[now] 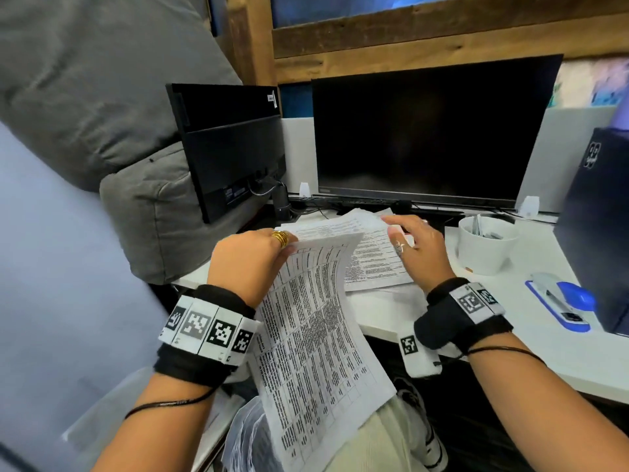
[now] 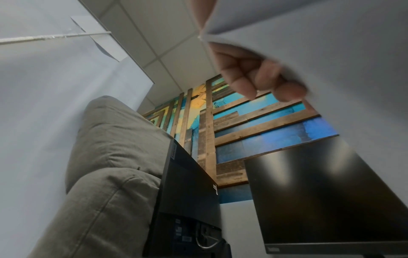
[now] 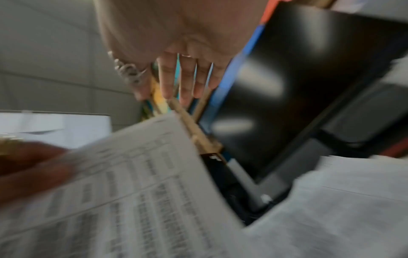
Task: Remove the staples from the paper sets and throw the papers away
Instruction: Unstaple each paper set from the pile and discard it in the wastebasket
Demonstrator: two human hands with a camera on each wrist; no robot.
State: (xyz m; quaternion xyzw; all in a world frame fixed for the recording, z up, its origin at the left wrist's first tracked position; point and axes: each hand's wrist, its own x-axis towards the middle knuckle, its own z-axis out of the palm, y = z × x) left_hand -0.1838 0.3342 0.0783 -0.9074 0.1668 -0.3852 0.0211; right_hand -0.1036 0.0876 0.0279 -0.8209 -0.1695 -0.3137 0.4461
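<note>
My left hand [image 1: 250,257] raised, fingers pinching top edge of paper set [image 1: 316,332]. Right hand [image 1: 417,248] fingers extended, holding nothing, over desk papers [image 1: 371,264].

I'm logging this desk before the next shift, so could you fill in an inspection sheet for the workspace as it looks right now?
Surface: white desk, bare at the near right edge.
Job's things: printed paper set hanging off the desk edge over the lap; more papers lying flat on the desk.
Clutter: white cup with small items inside; blue stapler right of it.
Grips: left hand pinches the hanging set's top edge; right hand spread above the flat papers, contact unclear.
Cables: dark cables beneath the monitors.
Surroundings: two dark monitors, grey cushion, wooden wall panelling.
</note>
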